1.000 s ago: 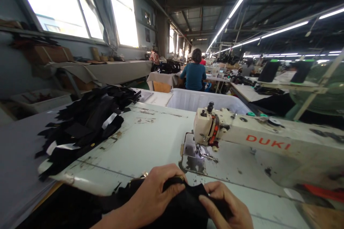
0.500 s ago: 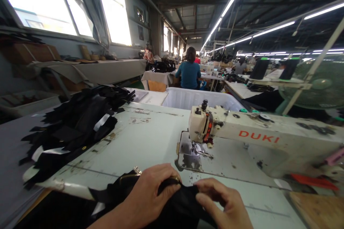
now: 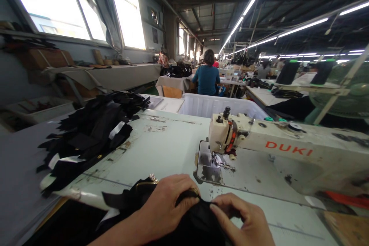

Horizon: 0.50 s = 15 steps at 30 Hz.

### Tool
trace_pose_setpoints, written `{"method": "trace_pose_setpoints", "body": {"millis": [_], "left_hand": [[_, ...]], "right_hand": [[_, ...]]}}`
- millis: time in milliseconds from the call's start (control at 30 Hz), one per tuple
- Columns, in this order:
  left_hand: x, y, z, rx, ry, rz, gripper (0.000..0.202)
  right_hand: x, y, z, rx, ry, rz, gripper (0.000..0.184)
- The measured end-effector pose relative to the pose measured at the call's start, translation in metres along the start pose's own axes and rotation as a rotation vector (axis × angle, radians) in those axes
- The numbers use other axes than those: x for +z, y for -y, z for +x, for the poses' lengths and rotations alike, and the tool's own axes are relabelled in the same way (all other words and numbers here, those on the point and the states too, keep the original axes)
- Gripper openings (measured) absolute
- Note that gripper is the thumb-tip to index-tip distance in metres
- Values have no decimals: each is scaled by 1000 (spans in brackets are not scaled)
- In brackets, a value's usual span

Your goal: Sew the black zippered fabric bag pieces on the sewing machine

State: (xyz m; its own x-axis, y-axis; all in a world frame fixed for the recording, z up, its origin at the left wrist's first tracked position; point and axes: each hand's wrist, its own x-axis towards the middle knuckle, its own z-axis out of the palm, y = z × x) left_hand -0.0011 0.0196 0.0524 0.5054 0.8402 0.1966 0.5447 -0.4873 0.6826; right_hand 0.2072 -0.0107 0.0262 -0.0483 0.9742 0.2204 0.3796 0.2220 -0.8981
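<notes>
Black fabric (image 3: pixel 198 225) with a brass-coloured zipper (image 3: pixel 144 183) lies at the front edge of the sewing table. My left hand (image 3: pixel 170 203) is closed on the fabric, pinching it beside the zipper teeth between thumb and fingers. Close to its right, my right hand (image 3: pixel 239 215) pinches the edge of the same fabric between thumb and forefinger. Some of the cloth is hidden under my left hand and forearm. Beyond both hands stands the sewing machine (image 3: pixel 221 136), its needle area apart from the fabric.
A heap of black fabric pieces (image 3: pixel 95 130) with white tags lies on the left. Behind the table is a white plastic bin (image 3: pixel 219 103). A person in a blue top (image 3: pixel 208 78) sits further back. A wooden board (image 3: pixel 346 227) is at the right.
The whole scene has shifted slightly right as the head view turned a little left. Both hands keep hold of the black fabric, and the right fingertips are pressed closer together on its edge.
</notes>
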Motion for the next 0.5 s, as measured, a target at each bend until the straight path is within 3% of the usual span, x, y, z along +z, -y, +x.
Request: {"method": "trace_pose_setpoints", "body": {"millis": [100,200,367,500], "left_hand": [[-4,9,18,26,82,99,9],[5,34,53,51,131,213,8],[38,78,111,90,155,359,7],[49,86,125,148,133,478,6]], "right_hand": [[-2,-13,17,34,112,-86,19],[-5,-34,48,62,201,-272,21],[-4,-67,95,61,146,-494,13],[-2,-81,108,38,143,-629,10]]}}
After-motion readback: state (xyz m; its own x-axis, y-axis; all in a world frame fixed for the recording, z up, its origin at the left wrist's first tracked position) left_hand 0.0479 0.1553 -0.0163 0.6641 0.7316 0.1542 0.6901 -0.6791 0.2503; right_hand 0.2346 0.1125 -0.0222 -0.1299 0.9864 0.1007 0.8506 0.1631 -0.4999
